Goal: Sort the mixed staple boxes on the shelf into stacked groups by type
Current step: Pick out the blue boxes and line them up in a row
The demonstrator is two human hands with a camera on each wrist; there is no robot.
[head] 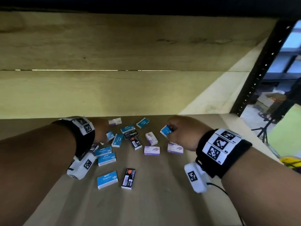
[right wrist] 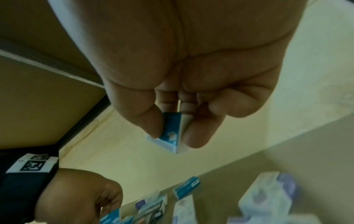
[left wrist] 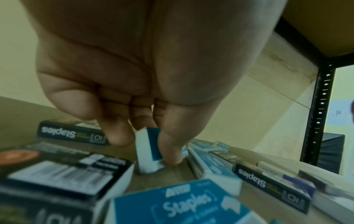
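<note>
Blue, black and purple staple boxes lie scattered on the brown shelf board [head: 154, 201]. My left hand [head: 101, 130] pinches a blue staple box [left wrist: 148, 150] between thumb and fingers, with one end of the box down on the shelf. My right hand [head: 179, 132] grips another blue staple box [head: 166, 131] and holds it above the shelf; the right wrist view shows that box [right wrist: 171, 131] pinched between thumb and fingers. Loose blue boxes [head: 107, 179] and a black box [head: 128, 178] lie nearer to me.
Purple boxes [head: 151, 150] lie at the centre right, black boxes [head: 134, 139] in the middle. A pale back wall [head: 114, 88] closes the shelf behind. The black perforated upright [head: 260, 70] stands at the right. The board above [head: 130, 4] hangs low.
</note>
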